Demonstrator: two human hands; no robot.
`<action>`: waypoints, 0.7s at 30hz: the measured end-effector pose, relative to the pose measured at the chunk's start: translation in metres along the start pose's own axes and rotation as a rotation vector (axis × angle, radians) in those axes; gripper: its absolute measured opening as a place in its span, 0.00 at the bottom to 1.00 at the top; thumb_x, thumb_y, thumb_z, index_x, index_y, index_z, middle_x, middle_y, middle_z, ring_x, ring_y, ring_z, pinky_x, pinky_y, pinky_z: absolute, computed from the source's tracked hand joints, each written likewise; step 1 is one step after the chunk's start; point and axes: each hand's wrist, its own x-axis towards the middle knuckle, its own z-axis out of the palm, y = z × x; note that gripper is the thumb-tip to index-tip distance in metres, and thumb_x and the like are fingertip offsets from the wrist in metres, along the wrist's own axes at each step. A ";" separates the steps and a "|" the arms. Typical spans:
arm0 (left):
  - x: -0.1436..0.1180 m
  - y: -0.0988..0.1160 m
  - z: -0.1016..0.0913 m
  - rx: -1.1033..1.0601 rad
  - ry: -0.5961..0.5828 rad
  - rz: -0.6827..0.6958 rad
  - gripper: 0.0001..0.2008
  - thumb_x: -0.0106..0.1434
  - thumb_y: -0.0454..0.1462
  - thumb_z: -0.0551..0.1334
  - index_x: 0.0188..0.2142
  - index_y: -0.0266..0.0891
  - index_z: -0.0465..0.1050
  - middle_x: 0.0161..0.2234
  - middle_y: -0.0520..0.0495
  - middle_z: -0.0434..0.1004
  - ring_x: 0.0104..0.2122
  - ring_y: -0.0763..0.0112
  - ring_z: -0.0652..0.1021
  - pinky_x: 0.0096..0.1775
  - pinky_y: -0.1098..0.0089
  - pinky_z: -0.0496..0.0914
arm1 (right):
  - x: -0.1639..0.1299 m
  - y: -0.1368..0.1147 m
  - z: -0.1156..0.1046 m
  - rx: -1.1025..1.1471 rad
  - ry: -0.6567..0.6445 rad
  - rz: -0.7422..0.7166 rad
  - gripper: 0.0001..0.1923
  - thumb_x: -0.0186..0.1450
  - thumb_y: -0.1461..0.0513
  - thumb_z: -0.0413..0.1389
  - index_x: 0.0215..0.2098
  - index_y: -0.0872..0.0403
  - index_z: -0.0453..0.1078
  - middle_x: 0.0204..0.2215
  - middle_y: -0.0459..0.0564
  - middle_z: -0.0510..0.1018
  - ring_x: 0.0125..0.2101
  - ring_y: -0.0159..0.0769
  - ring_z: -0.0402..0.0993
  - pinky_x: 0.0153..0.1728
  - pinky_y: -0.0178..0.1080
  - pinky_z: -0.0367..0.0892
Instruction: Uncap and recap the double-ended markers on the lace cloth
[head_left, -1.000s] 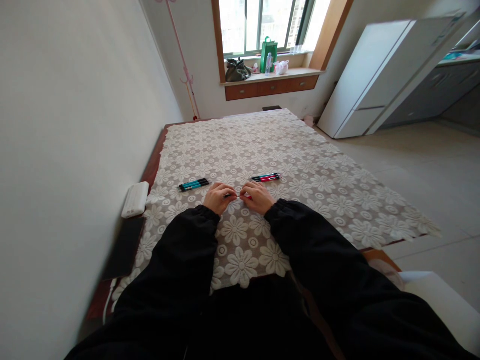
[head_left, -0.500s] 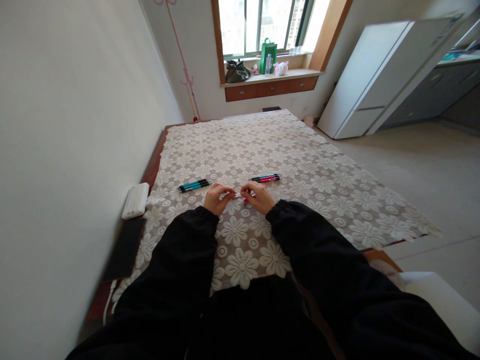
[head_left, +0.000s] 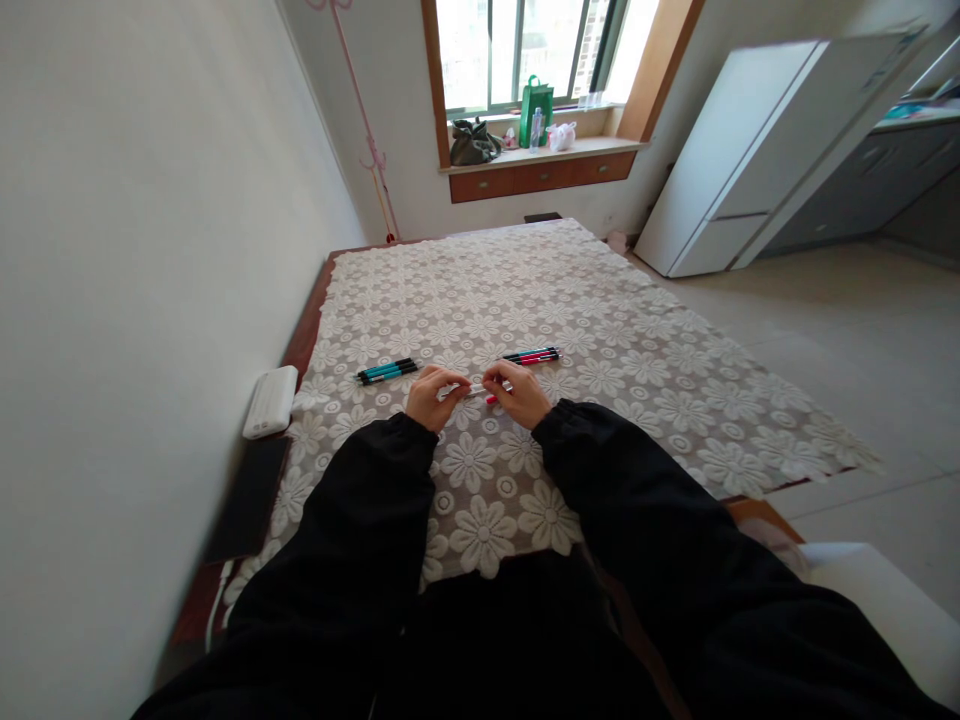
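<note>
My left hand (head_left: 435,396) is closed in a pinch on one end of a thin pale rod (head_left: 476,391), which looks like a pen refill. From the other side, my right hand (head_left: 519,393) pinches the rod's opposite end. A red pen part (head_left: 492,399) shows beneath my right fingers; most of it is hidden, and I cannot tell whether the hand holds it. Just beyond my left hand lie several teal and black pens (head_left: 386,371), side by side. Past my right hand rests another group of pens (head_left: 532,356), red and teal with black.
A floral lace cloth (head_left: 480,535) covers the table. Along its left edge are a white power bank (head_left: 271,402), a dark flat object (head_left: 249,500) and a white cable (head_left: 217,605). A wall rises on the left. A white chair-like surface (head_left: 877,600) stands at lower right.
The hands have drawn very slightly apart, so a little more of the pale rod shows between the fingertips. The pens on the table have not moved.
</note>
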 end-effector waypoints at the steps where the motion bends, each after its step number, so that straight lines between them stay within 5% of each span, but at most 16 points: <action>1: 0.000 0.000 0.000 0.001 0.000 0.000 0.04 0.63 0.39 0.67 0.34 0.42 0.78 0.30 0.50 0.80 0.34 0.68 0.76 0.39 0.66 0.72 | 0.000 0.000 0.000 0.002 0.000 -0.002 0.04 0.66 0.65 0.55 0.32 0.53 0.68 0.28 0.45 0.71 0.30 0.32 0.67 0.34 0.36 0.61; 21: -0.004 -0.004 0.003 0.079 -0.079 0.024 0.08 0.64 0.43 0.66 0.40 0.43 0.79 0.33 0.48 0.81 0.36 0.67 0.77 0.41 0.66 0.74 | -0.001 -0.002 -0.001 0.043 -0.018 0.008 0.03 0.66 0.63 0.55 0.33 0.53 0.70 0.30 0.46 0.72 0.31 0.33 0.67 0.34 0.36 0.63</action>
